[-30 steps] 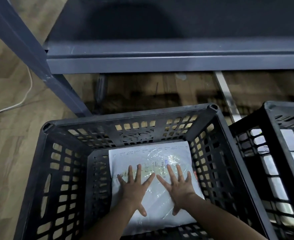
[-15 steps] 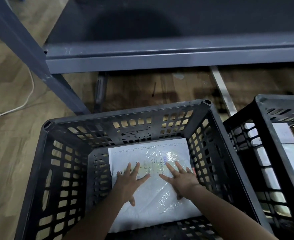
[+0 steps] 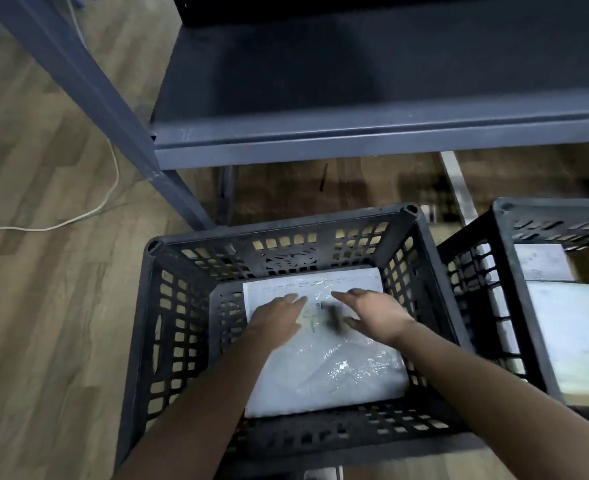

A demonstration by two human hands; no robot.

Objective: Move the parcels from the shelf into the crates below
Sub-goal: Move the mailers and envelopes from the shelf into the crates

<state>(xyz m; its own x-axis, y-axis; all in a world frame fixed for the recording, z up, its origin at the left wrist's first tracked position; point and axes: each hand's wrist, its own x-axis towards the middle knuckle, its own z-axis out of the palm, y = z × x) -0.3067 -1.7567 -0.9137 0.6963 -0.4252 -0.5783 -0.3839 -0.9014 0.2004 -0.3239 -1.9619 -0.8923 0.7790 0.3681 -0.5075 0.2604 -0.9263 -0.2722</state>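
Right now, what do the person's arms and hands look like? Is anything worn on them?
The left hand and the right hand are bare, with no gloves. The left forearm and right forearm show no sleeve, watch or bracelet. The fingers are motion-blurred, so small rings cannot be ruled out.

Parcel [image 3: 338, 375] lying flat in the crate [image 3: 182, 323], left hand [image 3: 279, 320] and right hand [image 3: 376, 313] side by side over the parcel inside the crate, second crate [image 3: 507, 271] just right of the crate, shelf [image 3: 355, 91] behind the crate, cable [image 3: 109, 188] on the floor behind and left of the crate
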